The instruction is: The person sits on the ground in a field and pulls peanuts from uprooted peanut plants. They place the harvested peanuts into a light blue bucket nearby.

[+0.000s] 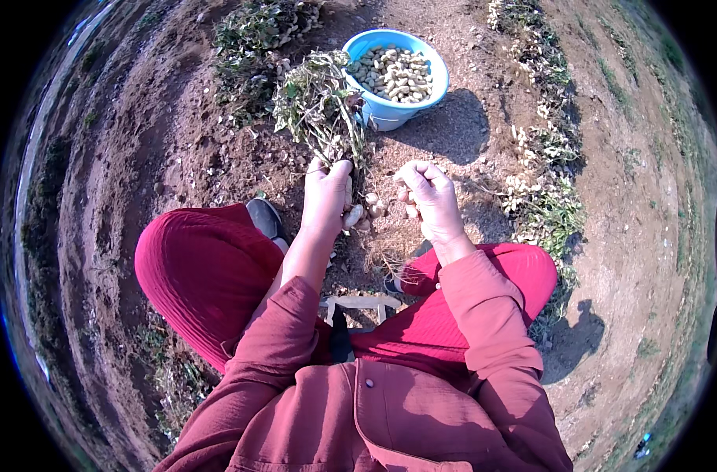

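My left hand is closed around the stems of a bunch of peanut plants, whose withered leaves point away from me. Unshelled peanuts hang at the near end of the bunch, beside that hand. To its right, my right hand is closed on several peanuts, which show at its left side. Beyond both hands, a light-blue plastic basin holds many unshelled peanuts. The leaves of the bunch touch or overlap the basin's left side.
Heaps of pulled peanut plants lie on the soil at the upper left. A row of plants with peanuts runs along the right. My bent knees flank the hands, and part of a low stool shows between my legs.
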Demonstrator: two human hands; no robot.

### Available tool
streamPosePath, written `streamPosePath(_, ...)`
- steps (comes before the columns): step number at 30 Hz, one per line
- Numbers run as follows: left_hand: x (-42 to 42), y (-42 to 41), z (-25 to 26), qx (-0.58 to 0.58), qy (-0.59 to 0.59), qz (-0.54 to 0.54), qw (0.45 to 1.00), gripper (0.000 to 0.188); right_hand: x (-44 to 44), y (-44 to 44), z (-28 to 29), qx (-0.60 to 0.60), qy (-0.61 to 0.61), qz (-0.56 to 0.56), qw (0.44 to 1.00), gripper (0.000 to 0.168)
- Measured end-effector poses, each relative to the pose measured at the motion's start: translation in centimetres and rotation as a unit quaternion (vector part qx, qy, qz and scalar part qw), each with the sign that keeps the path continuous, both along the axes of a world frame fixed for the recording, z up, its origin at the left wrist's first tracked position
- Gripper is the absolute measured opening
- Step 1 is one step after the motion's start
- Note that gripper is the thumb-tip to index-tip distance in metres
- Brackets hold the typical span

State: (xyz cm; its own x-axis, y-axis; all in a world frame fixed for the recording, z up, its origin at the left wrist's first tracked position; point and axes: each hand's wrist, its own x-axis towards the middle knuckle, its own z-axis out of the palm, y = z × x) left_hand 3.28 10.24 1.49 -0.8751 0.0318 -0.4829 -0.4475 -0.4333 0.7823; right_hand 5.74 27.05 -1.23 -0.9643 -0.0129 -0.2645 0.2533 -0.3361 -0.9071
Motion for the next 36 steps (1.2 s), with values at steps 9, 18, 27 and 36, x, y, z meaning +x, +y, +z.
streamPosePath(9,0.2,1.4,-3.3,-0.014,0.098,0.097,0.990,0.013,-0.4,-0.9,-2.8,-0.108,-0.071,-0.188,0.974,0.024)
streamPosePath(18,-0.6,-0.7,-3.1,0.009,0.026,0.145,0.989,0.009,-1.6,1.8,-4.3,-0.226,-0.162,-0.158,0.947,0.021)
streamPosePath(27,-1.0,-1.2,-2.7,0.034,-0.035,0.170,0.984,0.013,-15.7,4.9,-2.5,-0.228,-0.017,-0.097,0.969,0.035)
streamPosePath(36,-1.0,-1.1,-3.3,0.044,-0.011,0.176,0.983,0.010,-9.0,5.1,-0.3,0.044,-0.140,-0.019,0.989,0.029)
